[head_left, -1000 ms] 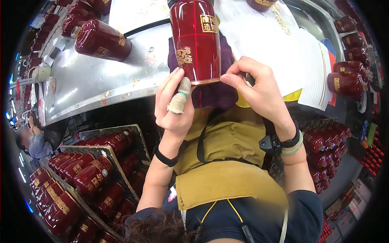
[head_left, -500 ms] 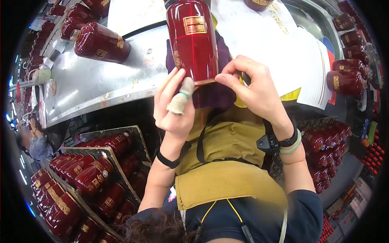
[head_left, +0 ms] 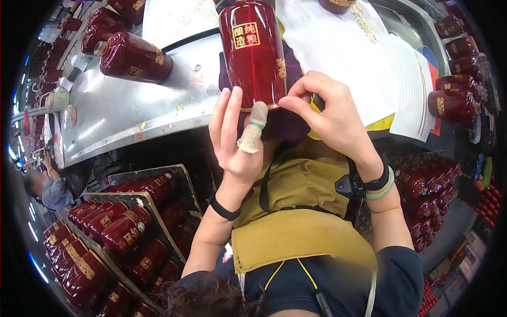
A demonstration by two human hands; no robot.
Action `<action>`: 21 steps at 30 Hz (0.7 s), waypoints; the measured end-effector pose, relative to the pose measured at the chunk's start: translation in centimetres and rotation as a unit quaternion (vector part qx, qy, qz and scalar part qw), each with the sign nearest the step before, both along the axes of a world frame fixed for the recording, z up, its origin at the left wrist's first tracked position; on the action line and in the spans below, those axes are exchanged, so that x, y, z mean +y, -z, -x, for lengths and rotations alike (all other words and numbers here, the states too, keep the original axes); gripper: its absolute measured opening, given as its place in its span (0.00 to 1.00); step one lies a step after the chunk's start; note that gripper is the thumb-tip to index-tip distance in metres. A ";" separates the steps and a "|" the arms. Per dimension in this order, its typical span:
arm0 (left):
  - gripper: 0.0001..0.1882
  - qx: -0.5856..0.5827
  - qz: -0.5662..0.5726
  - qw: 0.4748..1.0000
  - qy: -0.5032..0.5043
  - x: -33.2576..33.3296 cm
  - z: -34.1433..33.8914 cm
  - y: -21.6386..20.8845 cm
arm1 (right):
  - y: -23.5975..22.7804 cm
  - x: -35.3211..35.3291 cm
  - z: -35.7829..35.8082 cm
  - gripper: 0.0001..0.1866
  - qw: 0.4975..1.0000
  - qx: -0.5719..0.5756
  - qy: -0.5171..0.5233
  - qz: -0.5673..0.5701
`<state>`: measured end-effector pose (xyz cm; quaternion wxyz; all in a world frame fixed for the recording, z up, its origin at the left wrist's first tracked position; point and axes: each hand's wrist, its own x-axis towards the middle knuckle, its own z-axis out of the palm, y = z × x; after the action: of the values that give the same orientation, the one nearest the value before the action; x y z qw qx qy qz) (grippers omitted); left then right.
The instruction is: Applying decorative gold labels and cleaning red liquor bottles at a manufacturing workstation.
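A glossy dark red bottle (head_left: 254, 66) with gold lettering lies on a dark purple cloth (head_left: 297, 113), its base toward me. A thin gold line runs along the base edge. My left hand (head_left: 237, 134) has its fingers stretched and apart, the fingertips against the bottle's base. One of them wears a knitted finger cover with a green band; the left thumb is hidden. At the right corner of the base, my right hand (head_left: 326, 105) pinches thumb and forefinger together, touching the edge. Whatever is between them is too small to make out.
More red bottles lie left on the metal table (head_left: 121, 113), including one bottle (head_left: 136, 57) nearby. White paper sheets (head_left: 364, 74) cover the right side. Boarded racks (head_left: 124, 227) of bottles stand below left, and stacked bottles (head_left: 422, 195) below right. A person (head_left: 53, 190) sits far left.
The bottle has turned about its length: its lettered square has shifted left and a gold mark now shows on its right side. My left hand has moved right along the base; my right hand stays put.
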<state>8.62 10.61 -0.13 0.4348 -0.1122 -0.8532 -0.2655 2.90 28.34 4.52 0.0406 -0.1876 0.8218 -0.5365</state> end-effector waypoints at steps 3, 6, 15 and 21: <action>0.10 -0.020 -0.008 0.999 0.032 0.0 0.2 -0.9 | -0.5 -0.1 -0.1 0.09 1.000 -0.010 0.007 -0.002; 0.14 -0.010 -0.053 0.998 0.014 -0.5 0.4 -0.1 | -0.1 0.4 0.1 0.10 0.999 0.040 0.018 -0.020; 0.19 -0.049 -0.132 0.990 0.014 -0.6 -0.5 1.7 | 0.3 -1.2 -1.3 0.11 0.990 -0.105 0.051 0.084; 0.20 -0.070 -0.158 0.985 0.015 -0.3 -0.8 1.8 | 0.7 -1.6 -1.3 0.13 0.974 -0.174 0.055 0.133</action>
<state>9.42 10.29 -1.95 0.3826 -0.0358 -0.8268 -0.4108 4.22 26.71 3.79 0.1280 -0.0494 0.7326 -0.6667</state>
